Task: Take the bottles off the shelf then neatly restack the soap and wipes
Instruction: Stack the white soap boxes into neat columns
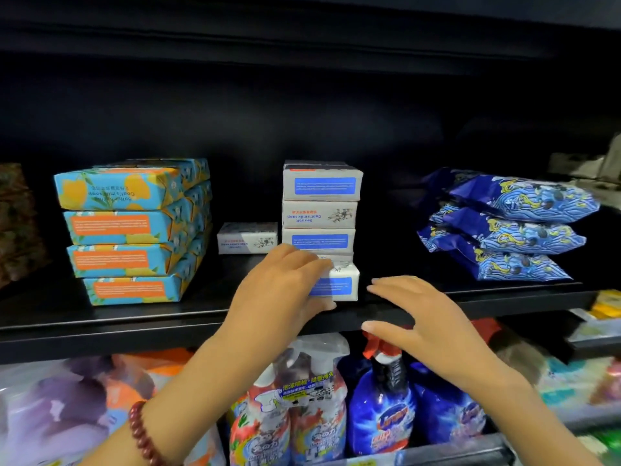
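Restacking the white soap: squaring the lowest box.

No bottles stand on the shelf (134, 317), so removal looks complete; spray bottles (379, 408) sit on the level below. The left hand (285, 287) grips the bottom white soap box (339, 284), fingers over its top and thumb at its lower front edge. This box sits forward of the white soap stack (321, 210) above it. The right hand (433, 321) is spread and holds nothing, just right of the box; whether its fingertips touch the shelf lip is unclear. The next move probably calls for easing the box back flush while the right hand steadies the stack, then adding the lone white soap box (247, 237). The blue-and-orange soap stack (131, 230) and wipes packs (507, 227) flank it.
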The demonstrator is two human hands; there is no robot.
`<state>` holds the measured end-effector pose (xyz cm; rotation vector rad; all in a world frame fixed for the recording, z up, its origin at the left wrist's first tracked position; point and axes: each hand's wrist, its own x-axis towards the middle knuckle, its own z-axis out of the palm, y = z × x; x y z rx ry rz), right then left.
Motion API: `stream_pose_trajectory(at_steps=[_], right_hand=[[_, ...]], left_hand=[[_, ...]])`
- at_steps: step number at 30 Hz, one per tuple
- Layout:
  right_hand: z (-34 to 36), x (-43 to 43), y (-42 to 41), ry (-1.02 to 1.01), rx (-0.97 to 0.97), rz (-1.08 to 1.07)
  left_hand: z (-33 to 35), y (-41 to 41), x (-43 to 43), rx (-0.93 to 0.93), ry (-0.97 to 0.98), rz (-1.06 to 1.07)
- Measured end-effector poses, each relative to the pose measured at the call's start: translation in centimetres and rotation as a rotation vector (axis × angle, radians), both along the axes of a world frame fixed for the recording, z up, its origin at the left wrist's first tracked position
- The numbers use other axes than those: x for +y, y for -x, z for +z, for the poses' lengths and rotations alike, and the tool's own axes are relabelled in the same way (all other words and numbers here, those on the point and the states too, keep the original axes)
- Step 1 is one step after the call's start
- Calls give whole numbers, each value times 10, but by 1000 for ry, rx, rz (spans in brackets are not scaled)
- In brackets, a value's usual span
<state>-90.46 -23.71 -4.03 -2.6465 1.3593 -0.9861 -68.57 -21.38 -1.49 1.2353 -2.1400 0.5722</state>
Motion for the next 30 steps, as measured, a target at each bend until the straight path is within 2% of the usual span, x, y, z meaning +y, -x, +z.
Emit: stream_pose_trajectory(at_steps=[3,7,13,16,21,25,26,28,30], right_hand=[[-12,-1,0,89,19,-40],[-12,2,-6,104,-25,-103],[-9,4,-9,65,-35,-102],[-9,5,-9,57,-41,-103],[-5,6,-9,39,-26,-105],[-2,7,-9,18,6,-109],[-1,8,-9,20,11,-111],[0,8,-9,19,16,-117],[2,8,-9,12,25,-124]], left_hand=[[0,3,-1,12,-16,2],[-2,8,-6,49,-22,35],[0,13,-7,57,-19,70],[2,18,-9,137,-66,91],[5,15,-10,148,-125,70],[13,-8,0,460,-143,-20],[16,-17,0,488,-76,7],[19,-38,-7,431,-5,146],[22,-53,-24,322,-88,306]])
